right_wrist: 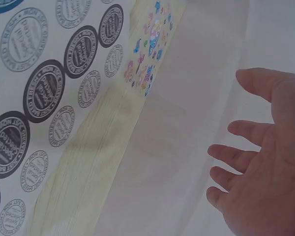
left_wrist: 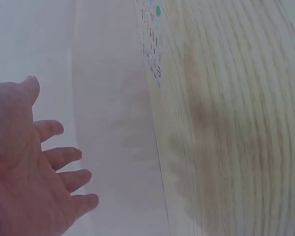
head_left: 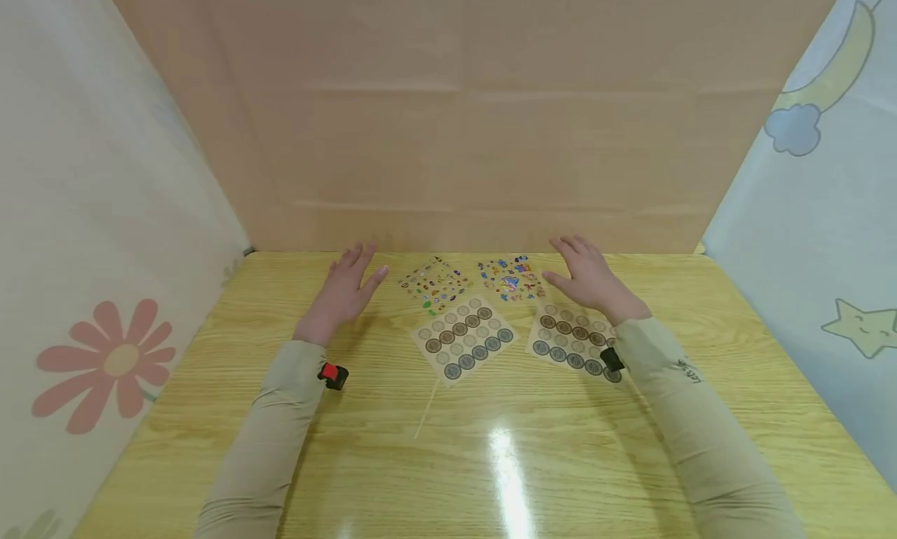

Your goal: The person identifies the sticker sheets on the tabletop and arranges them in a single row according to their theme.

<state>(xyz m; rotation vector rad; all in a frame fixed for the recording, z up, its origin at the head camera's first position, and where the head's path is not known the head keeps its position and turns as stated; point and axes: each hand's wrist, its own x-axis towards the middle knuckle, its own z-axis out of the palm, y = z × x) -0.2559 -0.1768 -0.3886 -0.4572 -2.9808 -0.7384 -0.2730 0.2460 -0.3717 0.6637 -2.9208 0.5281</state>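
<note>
Grips nothing with left hand (head_left: 343,288) or right hand (head_left: 590,280); holds both wide, well apart from each other, with fingers parted and thumbs out toward the middle. Faces a creased tan backdrop (head_left: 462,149). Has both arms out over a pale wood-grain tabletop (head_left: 378,453). Has, on that, a left sheet of round seal stickers (head_left: 466,341) and a right sheet of round seal stickers (head_left: 571,343), side by side, nearer the body than the hands. Slants, in the left one, along a long axis from near left to far right; in the right one, from far left to near right. Has the right hand nearer to the right one, with the wrist above part of it. Has, closer to the backdrop, a smaller left sheet of tiny coloured stickers (head_left: 436,283), rightward of the left thumb, and a right sheet of cartoon stickers (head_left: 510,283), just left of the right thumb. Judging by both wrist views, touches none of them. Cannot make out the tiniest designs.
</note>
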